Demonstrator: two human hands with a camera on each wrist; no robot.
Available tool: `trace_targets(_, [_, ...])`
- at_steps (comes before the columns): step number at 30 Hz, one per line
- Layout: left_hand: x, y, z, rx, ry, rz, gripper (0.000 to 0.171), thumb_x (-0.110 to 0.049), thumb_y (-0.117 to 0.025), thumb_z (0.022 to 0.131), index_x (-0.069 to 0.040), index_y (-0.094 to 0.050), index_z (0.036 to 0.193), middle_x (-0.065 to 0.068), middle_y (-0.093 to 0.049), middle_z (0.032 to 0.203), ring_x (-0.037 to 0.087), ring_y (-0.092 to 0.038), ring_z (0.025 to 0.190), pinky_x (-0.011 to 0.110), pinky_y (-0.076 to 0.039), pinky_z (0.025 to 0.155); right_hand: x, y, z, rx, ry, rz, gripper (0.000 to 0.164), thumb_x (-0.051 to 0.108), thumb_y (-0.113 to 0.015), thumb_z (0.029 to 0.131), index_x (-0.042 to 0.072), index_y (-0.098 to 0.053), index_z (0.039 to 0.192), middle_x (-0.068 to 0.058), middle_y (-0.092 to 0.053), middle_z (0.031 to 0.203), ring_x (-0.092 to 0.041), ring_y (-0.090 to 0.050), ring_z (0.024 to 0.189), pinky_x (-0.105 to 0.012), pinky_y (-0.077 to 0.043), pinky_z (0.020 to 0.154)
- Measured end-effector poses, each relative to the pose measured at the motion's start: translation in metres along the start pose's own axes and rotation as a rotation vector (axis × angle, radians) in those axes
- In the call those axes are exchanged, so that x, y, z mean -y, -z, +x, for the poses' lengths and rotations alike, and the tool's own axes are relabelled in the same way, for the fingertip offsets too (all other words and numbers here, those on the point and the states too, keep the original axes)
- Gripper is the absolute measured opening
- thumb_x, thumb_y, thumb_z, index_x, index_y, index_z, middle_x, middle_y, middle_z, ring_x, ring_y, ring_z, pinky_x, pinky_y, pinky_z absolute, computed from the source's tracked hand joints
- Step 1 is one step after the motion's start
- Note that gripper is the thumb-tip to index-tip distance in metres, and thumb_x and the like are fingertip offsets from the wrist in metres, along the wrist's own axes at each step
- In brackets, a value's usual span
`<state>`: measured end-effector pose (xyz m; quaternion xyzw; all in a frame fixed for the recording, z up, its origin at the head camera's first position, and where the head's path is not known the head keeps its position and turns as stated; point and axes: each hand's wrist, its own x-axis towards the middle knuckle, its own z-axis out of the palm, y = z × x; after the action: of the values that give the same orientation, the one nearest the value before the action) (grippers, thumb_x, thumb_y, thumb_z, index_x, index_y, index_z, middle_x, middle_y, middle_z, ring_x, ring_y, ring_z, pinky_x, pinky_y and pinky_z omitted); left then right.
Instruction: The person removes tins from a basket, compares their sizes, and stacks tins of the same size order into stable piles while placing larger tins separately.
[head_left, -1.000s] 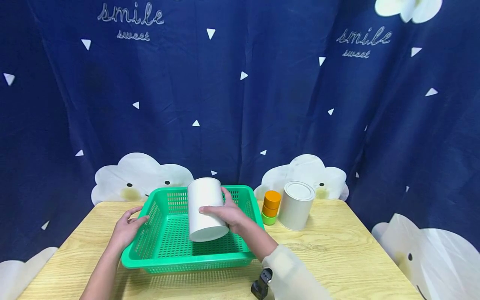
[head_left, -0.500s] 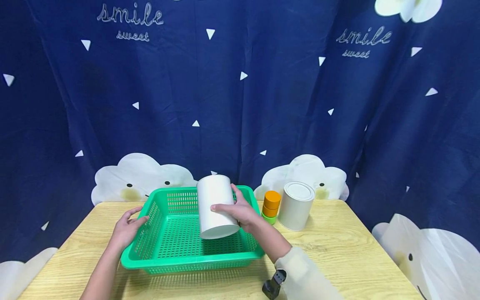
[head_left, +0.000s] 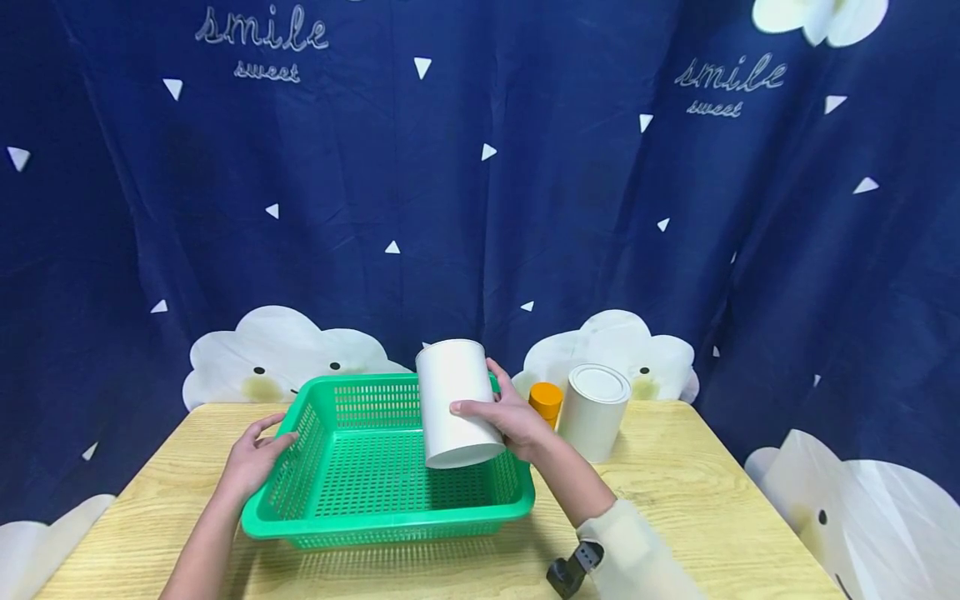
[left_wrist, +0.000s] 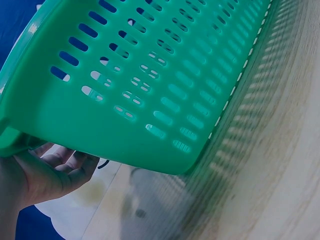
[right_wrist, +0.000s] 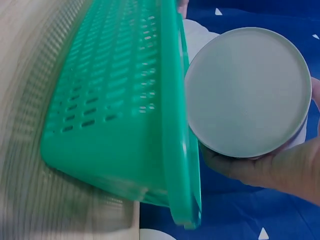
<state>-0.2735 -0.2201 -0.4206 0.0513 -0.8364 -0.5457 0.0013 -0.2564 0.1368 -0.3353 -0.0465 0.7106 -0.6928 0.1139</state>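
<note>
My right hand [head_left: 510, 417] grips a white cylindrical can [head_left: 453, 396], thumb on its near side and fingers round its right side. The can is tilted over the right part of a green plastic basket [head_left: 386, 528], above its rim. In the right wrist view the round flat end of the can [right_wrist: 250, 92] faces the camera, beside the basket's rim [right_wrist: 175, 125]. My left hand [head_left: 258, 457] holds the basket's left rim. In the left wrist view the fingers [left_wrist: 75, 167] curl at the basket's edge, partly hidden behind it.
A second white can with a lid [head_left: 595, 412] stands upright on the wooden table [head_left: 675, 500], right of the basket. Next to it is an orange round container [head_left: 546, 400], its lower part behind my right hand. A dark blue curtain [head_left: 450, 167] hangs behind the table.
My right hand has carried the white can to the right and slightly up over the basket. It now covers part of the orange stack. My left hand has stayed at the rim.
</note>
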Motion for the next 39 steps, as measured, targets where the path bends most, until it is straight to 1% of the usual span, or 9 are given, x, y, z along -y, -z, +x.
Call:
trace_targets(6, [0.001, 0.0, 0.001, 0.007, 0.005, 0.002, 0.065, -0.034, -0.051, 0.096, 0.0, -0.024, 0.144, 0.031, -0.055, 0.122, 0.012, -0.063, 0.077, 0.03, -0.053, 0.065, 0.0, 0.012, -0.001, -0.031, 0.008, 0.03, 0.095, 0.02, -0.071, 0.079, 0.033, -0.007, 0.149, -0.02, -0.039, 0.137, -0.029, -0.06, 0.099, -0.036, -0.053, 0.078])
trace_targets(12, [0.001, 0.0, 0.001, 0.005, 0.003, 0.013, 0.065, -0.034, -0.05, 0.096, 0.0, -0.025, 0.144, 0.032, -0.053, 0.124, 0.013, -0.063, 0.079, 0.029, -0.052, 0.066, 0.001, 0.025, -0.006, -0.029, 0.002, 0.045, 0.091, 0.017, -0.068, 0.081, 0.034, -0.008, 0.148, -0.019, -0.039, 0.138, -0.029, -0.061, 0.098, -0.036, -0.053, 0.077])
trace_targets(20, [0.002, 0.001, 0.001, 0.002, 0.007, 0.017, 0.065, -0.035, -0.05, 0.095, 0.0, -0.025, 0.144, 0.032, -0.052, 0.126, 0.012, -0.063, 0.08, 0.028, -0.052, 0.066, 0.004, 0.041, -0.012, 0.024, 0.007, 0.045, 0.09, 0.015, -0.067, 0.082, 0.033, -0.008, 0.149, -0.021, -0.041, 0.135, -0.023, -0.063, 0.093, -0.036, -0.053, 0.075])
trace_targets(24, [0.002, 0.001, 0.001, 0.005, 0.007, 0.009, 0.065, -0.035, -0.051, 0.095, 0.0, -0.025, 0.144, 0.032, -0.052, 0.125, 0.012, -0.062, 0.08, 0.028, -0.052, 0.066, 0.009, 0.049, -0.018, 0.055, 0.029, 0.052, 0.092, 0.013, -0.065, 0.083, 0.033, -0.006, 0.15, -0.021, -0.039, 0.135, -0.021, -0.062, 0.094, -0.035, -0.053, 0.077])
trace_targets(27, [0.002, 0.0, 0.001, 0.002, 0.007, 0.011, 0.065, -0.035, -0.051, 0.095, -0.001, -0.025, 0.144, 0.032, -0.052, 0.125, 0.012, -0.062, 0.08, 0.028, -0.051, 0.066, 0.012, 0.056, -0.022, 0.062, 0.035, 0.058, 0.094, 0.013, -0.066, 0.083, 0.032, -0.004, 0.15, -0.02, -0.037, 0.136, -0.02, -0.061, 0.095, -0.036, -0.052, 0.078])
trace_targets(34, [0.002, 0.0, 0.001, -0.004, 0.002, 0.009, 0.063, -0.033, -0.051, 0.095, 0.0, -0.027, 0.143, 0.029, -0.056, 0.12, 0.009, -0.061, 0.077, 0.028, -0.051, 0.066, 0.008, 0.076, -0.028, 0.09, 0.049, 0.054, 0.094, 0.009, -0.064, 0.085, 0.034, -0.001, 0.15, -0.02, -0.037, 0.136, -0.018, -0.061, 0.098, -0.039, -0.053, 0.079])
trace_targets(39, [0.002, 0.001, 0.0, -0.004, -0.007, 0.011, 0.062, -0.032, -0.051, 0.095, 0.0, -0.027, 0.143, 0.029, -0.057, 0.12, 0.009, -0.061, 0.077, 0.028, -0.051, 0.066, 0.006, 0.089, -0.034, 0.116, 0.07, 0.047, 0.094, 0.009, -0.063, 0.085, 0.033, 0.001, 0.15, -0.018, -0.038, 0.134, -0.018, -0.062, 0.098, -0.038, -0.054, 0.079])
